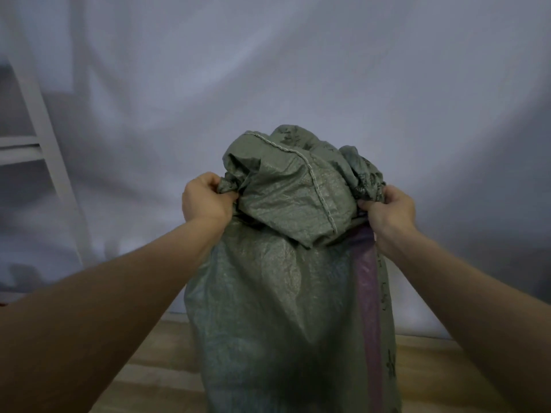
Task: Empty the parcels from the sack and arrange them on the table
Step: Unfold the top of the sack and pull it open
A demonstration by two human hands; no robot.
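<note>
Pale grey draped cloth [268,70] fills the far background above a wooden surface [155,353]. At centre stands the tall grey-green woven sack [277,308], its stitched end bunched at the top. Left hand [205,201] and right hand [387,213] each clench a corner. Lifting both evenly should spill parcels; none are visible.

We are looking down at a wooden floor [167,347] of pale planks, running across the lower part of the view. A green woven sack [277,308] is standing upright above it; its base is lying below the frame edge, so we cannot tell whether it is touching. White cloth [298,70] is hanging down to the floor's far edge.
</note>
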